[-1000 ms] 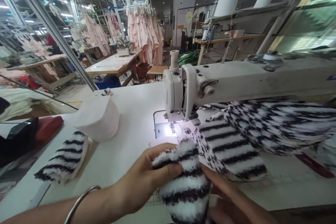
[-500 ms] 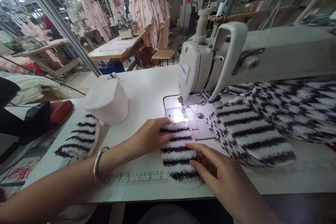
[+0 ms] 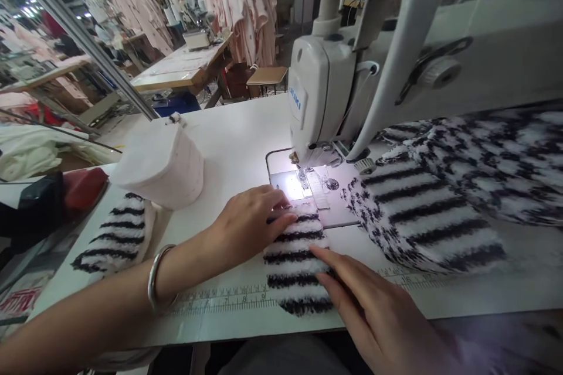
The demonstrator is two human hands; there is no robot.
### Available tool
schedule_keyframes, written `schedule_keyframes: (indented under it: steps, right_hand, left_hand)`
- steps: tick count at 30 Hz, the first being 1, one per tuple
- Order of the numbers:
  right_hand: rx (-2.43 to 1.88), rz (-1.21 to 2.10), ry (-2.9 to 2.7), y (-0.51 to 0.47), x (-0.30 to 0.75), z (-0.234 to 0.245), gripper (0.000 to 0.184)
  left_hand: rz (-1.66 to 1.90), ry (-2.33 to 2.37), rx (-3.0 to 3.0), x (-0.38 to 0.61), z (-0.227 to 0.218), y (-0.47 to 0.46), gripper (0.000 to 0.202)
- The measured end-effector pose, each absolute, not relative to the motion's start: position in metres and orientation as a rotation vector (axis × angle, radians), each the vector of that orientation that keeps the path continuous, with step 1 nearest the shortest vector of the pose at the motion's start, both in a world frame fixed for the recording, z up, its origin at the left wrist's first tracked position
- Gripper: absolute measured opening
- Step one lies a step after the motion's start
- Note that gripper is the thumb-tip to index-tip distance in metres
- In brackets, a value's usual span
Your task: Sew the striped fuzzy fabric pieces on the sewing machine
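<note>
A fluffy black-and-white striped fabric piece [image 3: 297, 266] lies lengthwise on the white table, its upper end just short of the lit presser foot [image 3: 303, 179]. My left hand [image 3: 248, 222], a silver bangle at its wrist, is closed on the upper left edge, thumb on top and the other fingers curled. On the right edge rest the outstretched index finger and thumb of my right hand [image 3: 373, 304], which is open; its other fingers are partly hidden. Above stands the white sewing machine [image 3: 314, 88].
More striped fluffy fabric [image 3: 431, 211] is heaped right of the needle area. A white rounded block [image 3: 160, 161] and another striped piece [image 3: 116, 234] are at the left. Ruler marks [image 3: 229, 302] run along the table's front. Pink garments [image 3: 240, 6] hang behind.
The camera view has shifted closer to the machine. My left fingers are more curled over the fabric's upper edge. My right hand has slid slightly down and lies flatter at the edge.
</note>
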State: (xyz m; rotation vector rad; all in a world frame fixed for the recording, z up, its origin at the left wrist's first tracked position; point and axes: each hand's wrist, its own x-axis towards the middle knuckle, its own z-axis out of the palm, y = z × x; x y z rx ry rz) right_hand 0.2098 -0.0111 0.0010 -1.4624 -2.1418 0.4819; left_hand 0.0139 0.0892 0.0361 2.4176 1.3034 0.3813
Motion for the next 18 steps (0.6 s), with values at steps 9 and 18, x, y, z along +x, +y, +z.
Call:
schedule_keyframes:
  steps: [9,18]
  right_hand:
    - [-1.369,0.272,-2.228,-0.008,0.208,-0.011,0.046]
    - [-1.400,0.129,-2.121,-0.013,0.202,-0.024,0.051]
  left_hand:
    - [0.344,1.351,2.236,0.017,0.027,0.098,0.011]
    - [0.248,1.423,2.057,0.021,0.033,0.100,0.018]
